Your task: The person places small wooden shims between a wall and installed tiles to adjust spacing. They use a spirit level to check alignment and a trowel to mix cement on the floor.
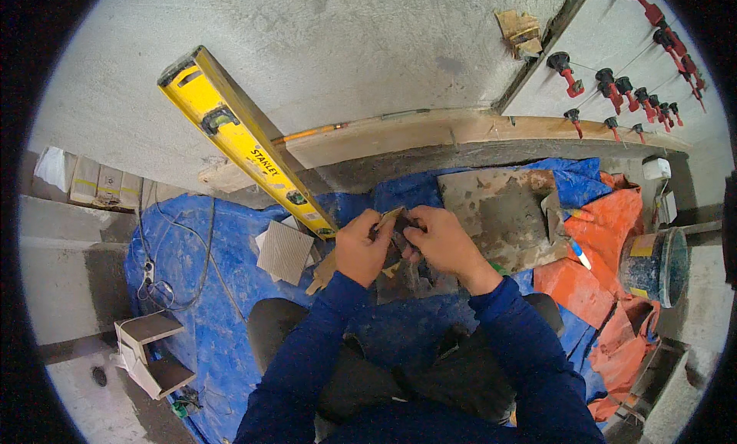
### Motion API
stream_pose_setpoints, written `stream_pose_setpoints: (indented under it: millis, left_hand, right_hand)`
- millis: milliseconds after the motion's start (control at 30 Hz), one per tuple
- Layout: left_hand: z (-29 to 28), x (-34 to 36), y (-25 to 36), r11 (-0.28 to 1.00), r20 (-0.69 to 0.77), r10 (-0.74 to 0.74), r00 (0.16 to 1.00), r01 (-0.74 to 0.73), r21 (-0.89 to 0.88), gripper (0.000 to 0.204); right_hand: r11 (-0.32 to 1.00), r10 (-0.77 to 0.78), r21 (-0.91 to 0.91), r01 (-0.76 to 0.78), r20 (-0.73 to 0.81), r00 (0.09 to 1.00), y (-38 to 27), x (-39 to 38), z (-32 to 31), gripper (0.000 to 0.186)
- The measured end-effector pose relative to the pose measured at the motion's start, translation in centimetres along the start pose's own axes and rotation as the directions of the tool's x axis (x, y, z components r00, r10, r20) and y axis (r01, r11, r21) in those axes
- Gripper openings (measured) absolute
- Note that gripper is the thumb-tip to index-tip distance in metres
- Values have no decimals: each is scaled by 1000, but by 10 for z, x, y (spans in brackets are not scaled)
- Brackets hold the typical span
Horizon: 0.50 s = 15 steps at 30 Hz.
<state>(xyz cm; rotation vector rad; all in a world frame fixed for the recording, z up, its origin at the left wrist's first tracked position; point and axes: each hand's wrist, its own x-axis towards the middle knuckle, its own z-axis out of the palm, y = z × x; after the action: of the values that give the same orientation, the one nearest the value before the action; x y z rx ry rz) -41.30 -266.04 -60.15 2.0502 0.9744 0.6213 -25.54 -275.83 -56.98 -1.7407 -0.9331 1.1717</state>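
Note:
My left hand (364, 244) and my right hand (431, 240) meet at the centre, fingers closed on a small tan piece (392, 217), which looks like cardboard. A dark object between my fingers is too small to make out. Just below them a dusty grey sheet (414, 287) lies on the blue tarp (188, 267), with tan scraps beside it. To the left of my hands, a long yellow spirit level (238, 141) leans against the pale wall (345, 45), its lower end near square light tile pieces (284, 252).
Tile levelling clips (606, 87) stud the upper-right wall. A stained board (499, 214), a marker (581, 254) and orange tarp (576, 290) lie at the right, beside a bucket (652, 269). Left are cartons (107, 187), a power strip with cables (148, 273) and tile offcuts (153, 329).

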Motion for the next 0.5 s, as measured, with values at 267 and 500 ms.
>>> stream_pose_setpoints:
  millis: [267, 500]
  left_hand:
    - [-29, 11, -15, 381, 675, -191, 713, 687, -618, 27]
    - [-26, 6, -35, 336, 802, 82, 592, 741, -581, 34]
  right_hand:
    - [979, 29, 185, -81, 267, 963, -25, -15, -36, 17]
    - [953, -175, 293, 81, 312, 934, -14, -14, -32, 22]
